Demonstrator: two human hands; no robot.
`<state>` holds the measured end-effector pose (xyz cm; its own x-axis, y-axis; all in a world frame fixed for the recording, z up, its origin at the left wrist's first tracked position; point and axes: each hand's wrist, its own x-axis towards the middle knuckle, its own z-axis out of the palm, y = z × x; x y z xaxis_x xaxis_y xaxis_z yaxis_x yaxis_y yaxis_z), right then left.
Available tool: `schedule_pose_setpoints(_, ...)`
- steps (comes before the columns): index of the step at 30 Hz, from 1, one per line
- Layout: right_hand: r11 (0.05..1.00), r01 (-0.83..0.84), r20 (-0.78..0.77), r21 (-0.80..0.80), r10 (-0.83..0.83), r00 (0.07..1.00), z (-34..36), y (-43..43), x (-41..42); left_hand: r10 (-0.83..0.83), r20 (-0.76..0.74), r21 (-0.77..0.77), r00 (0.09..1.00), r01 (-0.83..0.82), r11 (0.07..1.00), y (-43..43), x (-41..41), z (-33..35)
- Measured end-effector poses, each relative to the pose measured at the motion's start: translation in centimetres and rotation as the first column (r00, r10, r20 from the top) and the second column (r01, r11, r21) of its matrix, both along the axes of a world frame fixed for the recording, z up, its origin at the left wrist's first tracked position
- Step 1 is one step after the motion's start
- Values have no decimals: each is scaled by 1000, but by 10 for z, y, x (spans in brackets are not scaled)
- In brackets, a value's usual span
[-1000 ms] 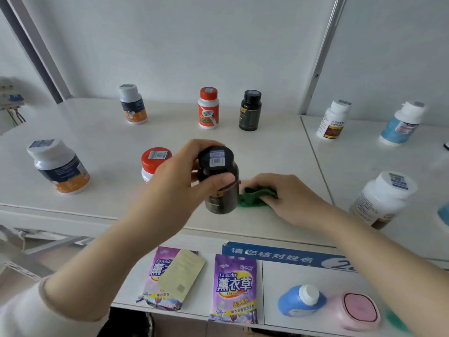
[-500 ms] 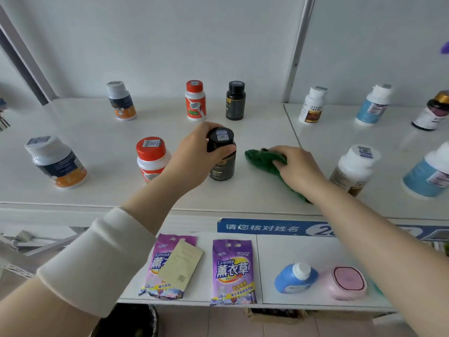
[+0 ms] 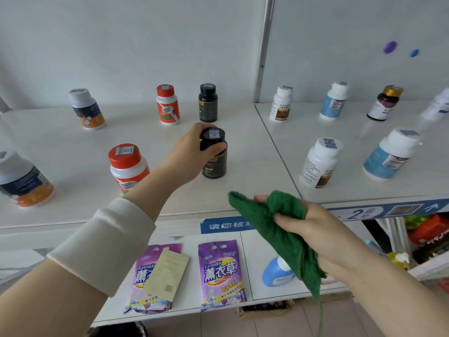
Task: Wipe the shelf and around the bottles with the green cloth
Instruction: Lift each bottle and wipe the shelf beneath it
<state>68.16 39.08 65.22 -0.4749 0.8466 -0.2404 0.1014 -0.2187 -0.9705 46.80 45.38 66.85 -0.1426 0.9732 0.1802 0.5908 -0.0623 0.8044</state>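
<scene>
A black bottle [image 3: 215, 164] stands upright near the middle of the white shelf [image 3: 73, 147]. My left hand [image 3: 189, 156] grips it around the cap and neck. The green cloth [image 3: 279, 237] hangs in front of the shelf's front edge, off the surface, bunched in my right hand [image 3: 313, 227], which holds it with curled fingers. A red-capped bottle [image 3: 127, 166] stands just left of my left wrist.
More bottles stand on the shelf: a blue-and-orange one [image 3: 23, 181] at far left, three along the back [image 3: 167, 105], white and blue ones [image 3: 320, 161] on the right panel. Purple lavender bags [image 3: 221, 273] and a blue bottle [image 3: 277, 271] lie on the lower shelf.
My right hand has lifted the green cloth off the shelf and drawn it back past the front edge. The black bottle, lifted a second ago, now stands on the shelf, still gripped.
</scene>
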Motion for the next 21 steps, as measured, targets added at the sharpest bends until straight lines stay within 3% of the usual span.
schedule_pose_setpoints(4,960,118,-159,-252,-162,974,7,-1,21,-72,73,-10,995,73,997,-1,1,-3)
schedule_pose_setpoints(8,938,171,-134,-301,-219,967,16,1,50,45,30,321,999,-52,946,-15,19,10)
schedule_pose_setpoints(11,946,201,-138,-254,-241,961,27,8,80,-4,-58,453,998,30,891,-22,56,28)
schedule_pose_setpoints(16,961,224,-173,-161,-251,952,54,32,139,-172,-219,342,961,240,908,-7,128,40)
schedule_pose_setpoints(21,986,144,-146,-87,-156,977,80,79,191,-165,-253,178,953,214,960,9,170,24)
